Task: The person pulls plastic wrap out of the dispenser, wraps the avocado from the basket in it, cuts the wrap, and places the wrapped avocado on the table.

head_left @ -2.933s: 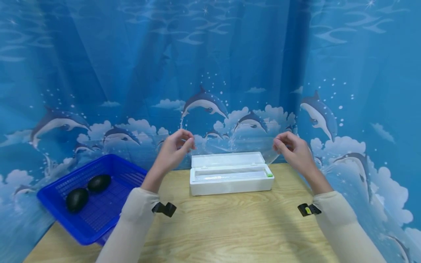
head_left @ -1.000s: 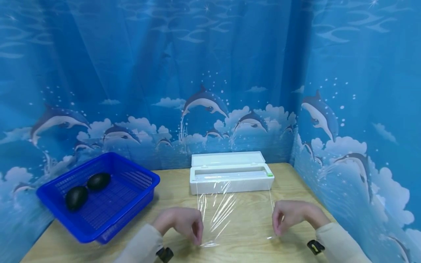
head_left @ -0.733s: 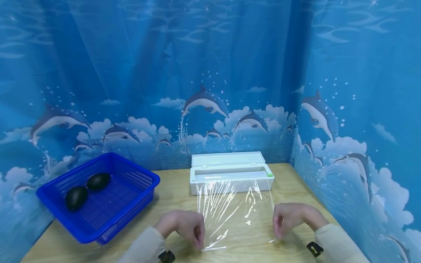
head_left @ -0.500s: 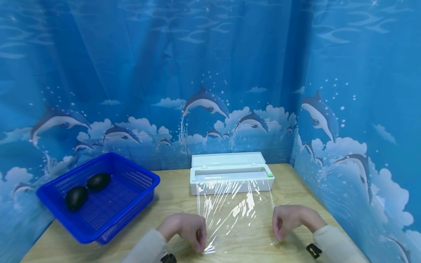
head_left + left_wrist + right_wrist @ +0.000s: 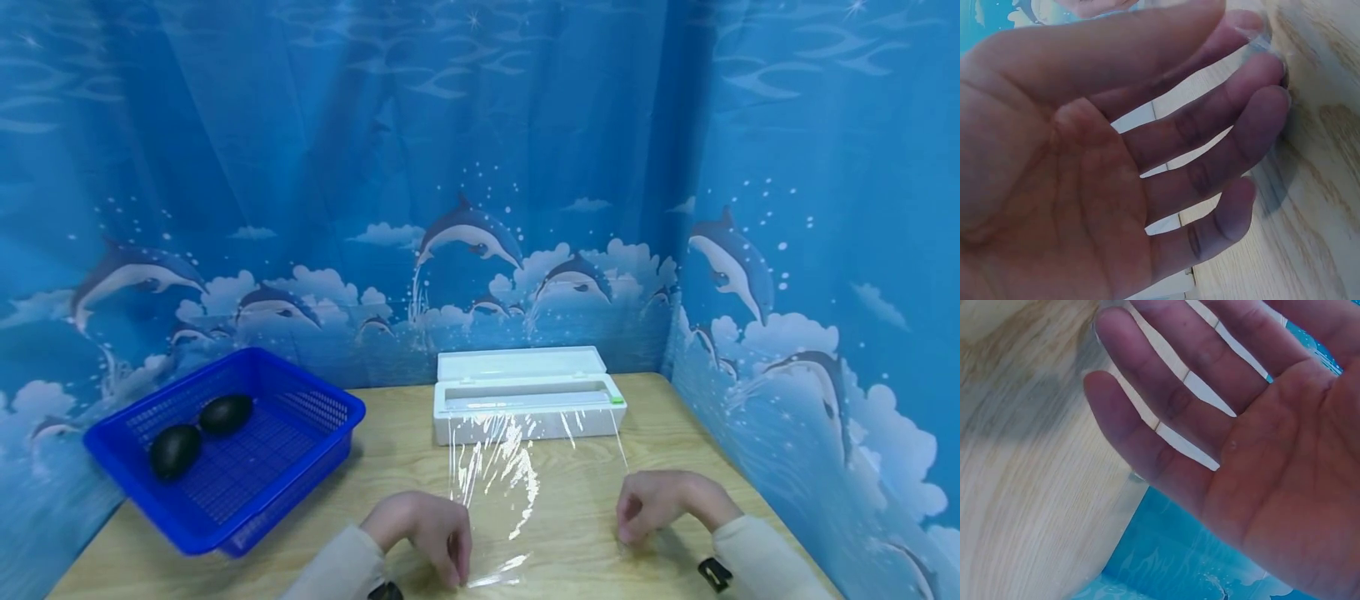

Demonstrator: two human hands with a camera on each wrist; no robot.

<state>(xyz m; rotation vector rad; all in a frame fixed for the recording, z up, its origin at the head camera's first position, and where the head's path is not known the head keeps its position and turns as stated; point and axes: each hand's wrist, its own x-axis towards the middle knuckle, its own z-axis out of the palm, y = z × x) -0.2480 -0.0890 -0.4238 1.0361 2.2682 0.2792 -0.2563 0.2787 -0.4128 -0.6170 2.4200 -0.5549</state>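
Note:
A clear sheet of cling film (image 5: 517, 479) runs from the open white dispenser box (image 5: 528, 423) toward the near side of the table, its bright creases catching the light. My left hand (image 5: 431, 529) pinches the film's near left corner between thumb and index finger. In the left wrist view, a bit of film shows at the fingertips of that left hand (image 5: 1129, 137), the other fingers loosely bent. On the other side, my right hand (image 5: 667, 504) pinches the near right corner, close over the table. The right wrist view shows this right hand (image 5: 1229, 419) with its thumb tip out of frame.
A blue plastic basket (image 5: 288, 492) stands at the left, holding two dark avocados (image 5: 176, 452). The box's lid (image 5: 521, 362) is raised at the back. Behind the wooden table (image 5: 570, 575) hangs a blue dolphin-print curtain (image 5: 337, 208).
Both hands came down from above the box toward the near side, drawing the film out over the table. In the last half second, the left hand lowered slightly nearer and the film's creases shifted.

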